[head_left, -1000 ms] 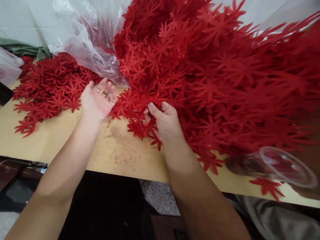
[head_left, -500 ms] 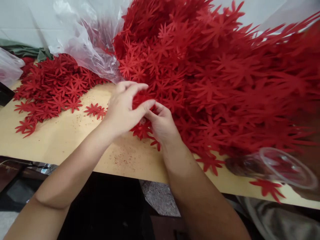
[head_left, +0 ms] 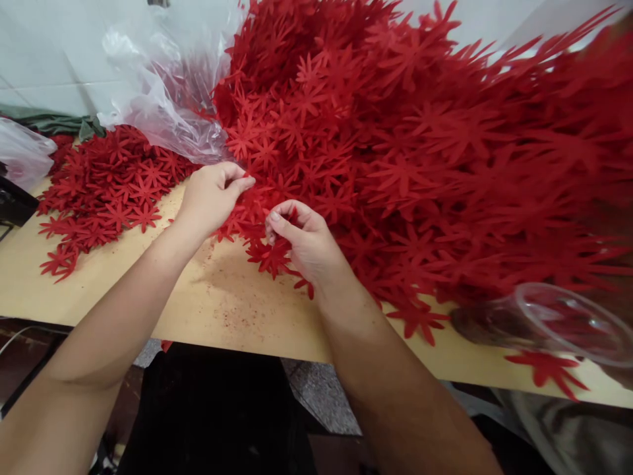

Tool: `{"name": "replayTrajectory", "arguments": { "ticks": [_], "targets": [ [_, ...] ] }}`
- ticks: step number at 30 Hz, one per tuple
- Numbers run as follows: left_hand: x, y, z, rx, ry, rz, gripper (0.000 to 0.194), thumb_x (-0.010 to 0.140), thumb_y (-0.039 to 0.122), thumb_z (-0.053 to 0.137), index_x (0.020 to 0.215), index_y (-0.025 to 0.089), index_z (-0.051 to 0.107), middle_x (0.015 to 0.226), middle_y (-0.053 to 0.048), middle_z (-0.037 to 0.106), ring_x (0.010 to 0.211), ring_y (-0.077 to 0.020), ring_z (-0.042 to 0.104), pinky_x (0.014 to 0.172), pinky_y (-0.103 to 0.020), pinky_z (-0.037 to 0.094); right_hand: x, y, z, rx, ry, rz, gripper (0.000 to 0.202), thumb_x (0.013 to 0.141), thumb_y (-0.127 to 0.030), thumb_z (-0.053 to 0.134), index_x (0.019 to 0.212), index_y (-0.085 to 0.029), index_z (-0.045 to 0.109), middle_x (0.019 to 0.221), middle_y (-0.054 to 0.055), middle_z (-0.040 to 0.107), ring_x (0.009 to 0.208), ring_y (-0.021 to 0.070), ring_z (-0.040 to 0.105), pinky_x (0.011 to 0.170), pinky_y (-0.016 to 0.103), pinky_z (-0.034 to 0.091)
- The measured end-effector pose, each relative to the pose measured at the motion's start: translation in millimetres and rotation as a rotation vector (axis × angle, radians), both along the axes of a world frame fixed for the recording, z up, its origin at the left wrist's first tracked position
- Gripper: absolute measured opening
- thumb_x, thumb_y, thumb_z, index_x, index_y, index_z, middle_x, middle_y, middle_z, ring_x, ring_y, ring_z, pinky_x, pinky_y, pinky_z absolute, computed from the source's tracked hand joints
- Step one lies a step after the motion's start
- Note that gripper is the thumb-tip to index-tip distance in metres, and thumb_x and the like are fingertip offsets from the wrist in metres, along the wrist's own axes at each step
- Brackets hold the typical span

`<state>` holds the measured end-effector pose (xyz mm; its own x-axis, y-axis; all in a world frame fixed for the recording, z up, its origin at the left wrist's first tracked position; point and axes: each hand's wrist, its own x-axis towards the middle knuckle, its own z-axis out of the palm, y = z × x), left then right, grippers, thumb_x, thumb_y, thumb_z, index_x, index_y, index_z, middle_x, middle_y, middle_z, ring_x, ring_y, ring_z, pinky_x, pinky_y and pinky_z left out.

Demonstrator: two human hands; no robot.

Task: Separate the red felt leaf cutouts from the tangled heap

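Note:
My left hand point(head_left: 213, 191) is closed in a pinch at the left edge of a tall heap of red flower-shaped cutouts point(head_left: 316, 132), with a bit of red at its fingertips. Just right of it, my right hand point(head_left: 301, 234) has its fingers curled and closed around a red flower cutout point(head_left: 271, 256), whose petals show below the thumb. The hands are apart. Part of what each one grips is hidden by the fingers.
A lower pile of red cutouts point(head_left: 111, 191) lies at the left, beside a clear plastic bag point(head_left: 173, 125). A transparent plastic cup point(head_left: 524, 323) lies on its side at the right, near a loose cutout point(head_left: 546, 369). Red specks dot the tan table point(head_left: 297, 330).
My left hand has moved left, away from the right hand, and its spread fingers have closed to a pinch. My right hand has shifted slightly left.

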<state>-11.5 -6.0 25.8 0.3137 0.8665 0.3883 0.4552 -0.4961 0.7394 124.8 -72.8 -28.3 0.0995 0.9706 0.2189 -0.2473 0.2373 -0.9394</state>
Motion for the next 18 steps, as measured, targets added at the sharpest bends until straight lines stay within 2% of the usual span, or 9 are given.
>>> {"name": "replayTrajectory", "arguments": {
  "ticks": [5,7,9,11,13,16,18],
  "targets": [
    [-15,33,-4.3,0.038,-0.247,0.090,0.011,0.073,0.024,0.057,0.063,0.018,0.057,0.064,0.001,0.054,0.089,-0.0171,0.054,0.087,-0.028,0.039,1,0,-0.9,0.000,0.000,0.006,0.028,0.066,-0.040,0.070,0.064,-0.020,0.050,0.053,-0.007,0.051,0.048,0.0039,0.045,0.052,0.021,0.039],
    [-22,43,-4.1,0.039,-0.246,0.103,0.008,0.073,0.024,0.058,0.070,0.018,0.061,0.073,-0.001,0.058,0.098,-0.0190,0.052,0.093,-0.030,0.037,2,1,-1.7,-0.023,0.038,-0.041,0.027,0.064,-0.039,0.071,0.065,-0.020,0.051,0.055,-0.007,0.052,0.049,0.0041,0.046,0.051,0.021,0.041],
    [-26,44,-2.8,0.055,-0.157,0.101,0.011,0.070,0.025,0.061,0.078,0.018,0.064,0.089,-0.003,0.061,0.107,-0.0215,0.049,0.100,-0.034,0.033,2,4,-2.7,-0.065,0.097,-0.108,0.028,0.062,-0.039,0.072,0.068,-0.021,0.053,0.060,-0.007,0.055,0.051,0.0045,0.048,0.050,0.021,0.042],
    [-25,36,-1.1,0.092,-0.059,0.097,0.019,0.068,0.026,0.064,0.085,0.019,0.066,0.104,-0.005,0.060,0.116,-0.0236,0.045,0.105,-0.038,0.028,3,6,-3.9,-0.129,0.168,-0.152,0.027,0.063,-0.041,0.071,0.075,-0.022,0.055,0.070,-0.005,0.060,0.057,0.0060,0.053,0.052,0.021,0.045],
    [-19,19,-0.2,0.101,0.016,0.039,0.023,0.071,0.029,0.063,0.092,0.019,0.066,0.110,-0.006,0.058,0.118,-0.0230,0.044,0.106,-0.039,0.027,6,9,-5.0,-0.185,0.227,-0.175,0.027,0.066,-0.043,0.067,0.082,-0.024,0.056,0.080,-0.003,0.063,0.067,0.0087,0.059,0.055,0.022,0.047],
    [-4,-13,-3.0,0.022,0.146,-0.159,0.029,0.079,0.038,0.054,0.098,0.019,0.065,0.102,-0.006,0.061,0.103,-0.0189,0.054,0.099,-0.037,0.037,11,10,-5.2,-0.172,0.261,-0.170,0.025,0.071,-0.046,0.061,0.084,-0.025,0.057,0.087,-0.001,0.065,0.080,0.0123,0.063,0.063,0.026,0.051],
    [7,-31,-8.4,0.019,0.266,-0.229,0.039,0.076,0.044,0.057,0.104,0.018,0.063,0.104,-0.008,0.059,0.098,-0.0199,0.054,0.093,-0.038,0.041,14,9,-3.4,-0.143,0.244,-0.127,0.029,0.073,-0.052,0.056,0.083,-0.025,0.057,0.087,0.000,0.066,0.084,0.0142,0.063,0.066,0.029,0.052]
  ]
}}
